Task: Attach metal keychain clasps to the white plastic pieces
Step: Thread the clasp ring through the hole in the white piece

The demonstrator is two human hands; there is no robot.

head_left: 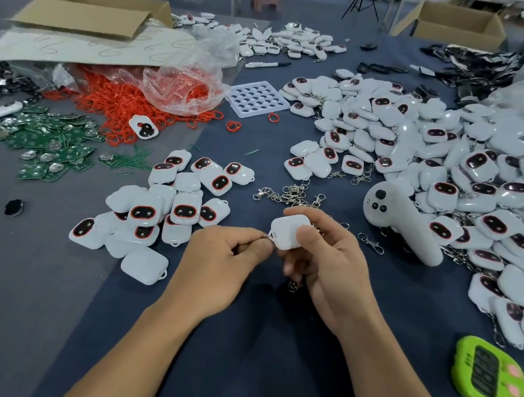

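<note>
My right hand [329, 259] grips a white plastic piece [288, 231], back side up, just above the dark blue table. My left hand [228, 258] pinches a small metal ring at the piece's corner loop; the ring is mostly hidden by my fingertips. A bit of metal chain [293, 285] hangs below my right hand. Loose metal clasps [288, 195] lie just beyond my hands. A small pile of white pieces without clasps [164, 207] sits to the left. A large heap of white pieces with clasps [460, 180] fills the right side.
A white handheld controller [397, 218] lies right of my hands. A green timer [492, 379] sits at the near right. Orange rings [138, 108], green circuit boards [48, 139], a white tray [258, 99] and a cardboard box [87, 12] occupy the left and back.
</note>
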